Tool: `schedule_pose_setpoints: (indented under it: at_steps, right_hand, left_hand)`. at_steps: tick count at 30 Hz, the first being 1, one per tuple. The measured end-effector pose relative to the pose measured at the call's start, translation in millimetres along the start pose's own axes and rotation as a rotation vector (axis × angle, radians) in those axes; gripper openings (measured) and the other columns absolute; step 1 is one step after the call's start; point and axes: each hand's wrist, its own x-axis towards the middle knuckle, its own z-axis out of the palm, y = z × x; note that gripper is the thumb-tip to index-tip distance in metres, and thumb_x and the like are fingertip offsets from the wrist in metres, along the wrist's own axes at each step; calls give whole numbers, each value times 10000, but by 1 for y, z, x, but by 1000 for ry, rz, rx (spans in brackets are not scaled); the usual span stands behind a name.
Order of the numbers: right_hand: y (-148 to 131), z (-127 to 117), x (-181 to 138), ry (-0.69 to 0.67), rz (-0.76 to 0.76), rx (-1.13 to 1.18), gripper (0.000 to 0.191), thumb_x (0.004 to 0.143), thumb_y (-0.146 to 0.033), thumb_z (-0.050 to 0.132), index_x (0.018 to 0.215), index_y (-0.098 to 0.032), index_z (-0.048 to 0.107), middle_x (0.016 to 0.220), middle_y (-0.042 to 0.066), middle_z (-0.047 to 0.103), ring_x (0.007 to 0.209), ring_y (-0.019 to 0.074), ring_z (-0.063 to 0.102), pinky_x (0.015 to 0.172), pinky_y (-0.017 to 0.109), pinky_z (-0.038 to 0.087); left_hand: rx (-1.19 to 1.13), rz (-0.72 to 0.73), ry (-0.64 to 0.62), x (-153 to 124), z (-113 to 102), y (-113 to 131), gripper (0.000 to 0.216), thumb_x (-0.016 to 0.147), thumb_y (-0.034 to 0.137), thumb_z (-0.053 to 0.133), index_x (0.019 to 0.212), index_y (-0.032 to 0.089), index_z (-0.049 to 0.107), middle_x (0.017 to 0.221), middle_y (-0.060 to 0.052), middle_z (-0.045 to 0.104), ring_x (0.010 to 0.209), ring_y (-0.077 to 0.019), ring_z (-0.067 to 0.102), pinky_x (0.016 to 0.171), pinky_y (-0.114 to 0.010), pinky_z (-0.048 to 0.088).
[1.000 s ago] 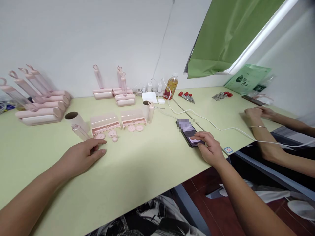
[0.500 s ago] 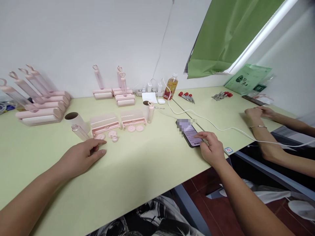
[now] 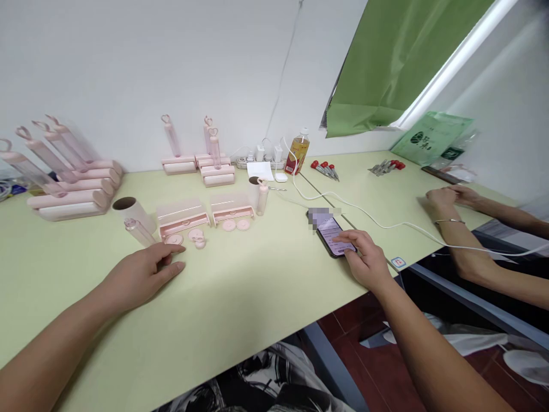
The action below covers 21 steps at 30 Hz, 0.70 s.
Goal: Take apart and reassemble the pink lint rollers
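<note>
My left hand (image 3: 143,272) rests on the pale green table with its fingers apart and nothing in it. Just beyond its fingertips lie small pink discs (image 3: 196,234) and a pink lint roller shell (image 3: 184,220) with a clear lid. A clear pink handle (image 3: 139,232) leans beside a paper roll (image 3: 134,212). My right hand (image 3: 366,260) hovers at a smartphone (image 3: 332,234) lying on the table, its fingers stretched over the lit screen. The phone is not gripped. A second open shell (image 3: 232,214) has two discs in front of it.
Finished-looking pink lint rollers (image 3: 72,197) stand at the left; more are by the wall. A drink bottle (image 3: 299,150), a power strip (image 3: 257,162) and red-handled screwdrivers (image 3: 326,170) are at the back. A white cable (image 3: 364,212) crosses the table. Another person's hands (image 3: 450,200) rest at the right.
My right hand has shifted slightly left over the phone screen, its fingertips moving a little. My left hand and the pink parts have stayed put.
</note>
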Motion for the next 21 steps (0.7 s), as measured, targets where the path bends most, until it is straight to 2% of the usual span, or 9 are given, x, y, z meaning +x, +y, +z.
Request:
schedule_pose_setpoints:
  at_steps: [4,8,14,21]
  right_hand:
    - [2,0,0,72,114,20,333,748,-117,495,1029,-251,614,1038,58,658,1007,259,621,898,444,496]
    - [7,1,2,97,195,99,428,687,-78,476,1065,-239,595,1085,64,651,1073,263,600,962,474,460]
    - [12,2,3,62,246,175,496,662,-70,479,1117,-242,578,1155,73,629,1130,273,579,1011,521,423]
    - [13,2,2,34,255,160,525,664,-75,486,1149,-255,575,1190,71,613,1158,278,568,1007,509,424]
  left_hand:
    - [-2,1,6,0,1,-1,571,824,603,451,1250,255,603,760,-16,630,675,-194,595,631,-276,445]
    - [-3,-4,-7,0,0,1,575,829,605,443,1254,249,597,760,-15,627,690,-197,598,640,-278,445]
    - [23,-29,-32,-1,-2,3,567,844,623,423,1258,266,573,813,-10,630,727,-194,593,667,-282,448]
    - [21,-29,-44,0,-1,3,577,846,626,420,1269,261,562,806,-5,624,728,-190,588,668,-279,445]
